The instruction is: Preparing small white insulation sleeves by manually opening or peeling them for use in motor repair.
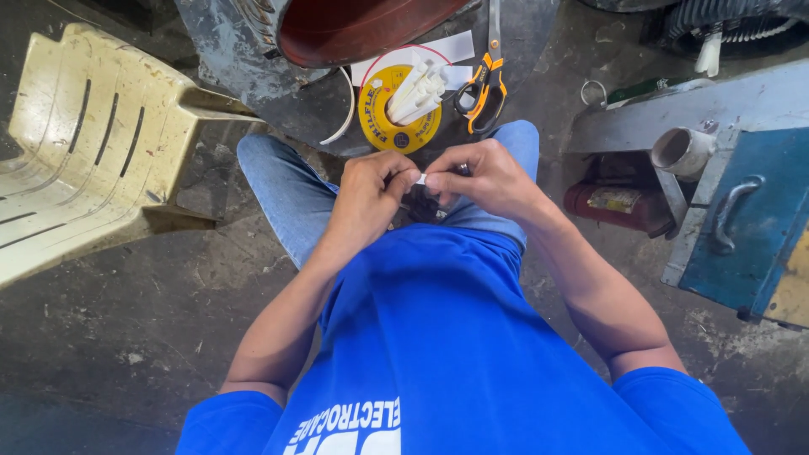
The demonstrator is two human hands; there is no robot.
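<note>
My left hand (368, 190) and my right hand (483, 176) meet in front of my chest, above my knees. Between their fingertips they pinch a small white piece (420, 179), mostly hidden by the fingers. Just beyond the hands a yellow tape roll (377, 118) lies flat on a dark metal surface, with several white paper strips (417, 91) standing rolled in its centre. Orange-and-black scissors (484, 89) lie to the right of the roll. A white paper sheet (447, 46) lies behind them.
A cream plastic chair (80, 152) lies tipped over at the left. A large red-brown round part (354, 25) sits at the top. At the right stand a blue metal box with a handle (742, 227), a grey pipe fitting (681, 150) and a red canister (611, 205).
</note>
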